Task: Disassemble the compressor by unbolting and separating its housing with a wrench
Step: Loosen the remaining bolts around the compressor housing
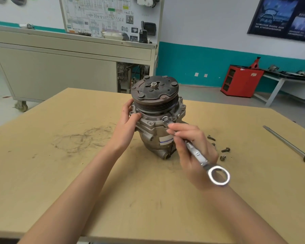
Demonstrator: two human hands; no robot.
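Note:
The compressor [157, 110] stands upright on the wooden table [77, 173], its rusty pulley and clutch plate facing up. My left hand [128, 118] grips the housing flange on its left side. My right hand [192, 148] holds a silver combination wrench [195, 152] by the shaft. The wrench's far end sits on a bolt [165, 119] at the front of the flange, and its ring end points toward me. Several removed bolts [218, 148] lie on the table just right of the compressor.
A screwdriver with an orange handle [289, 147] lies near the table's right edge. Behind the table stand a grey wheeled cabinet [60, 67] with a wiring board and a red tool cabinet [239, 81] by a white bench.

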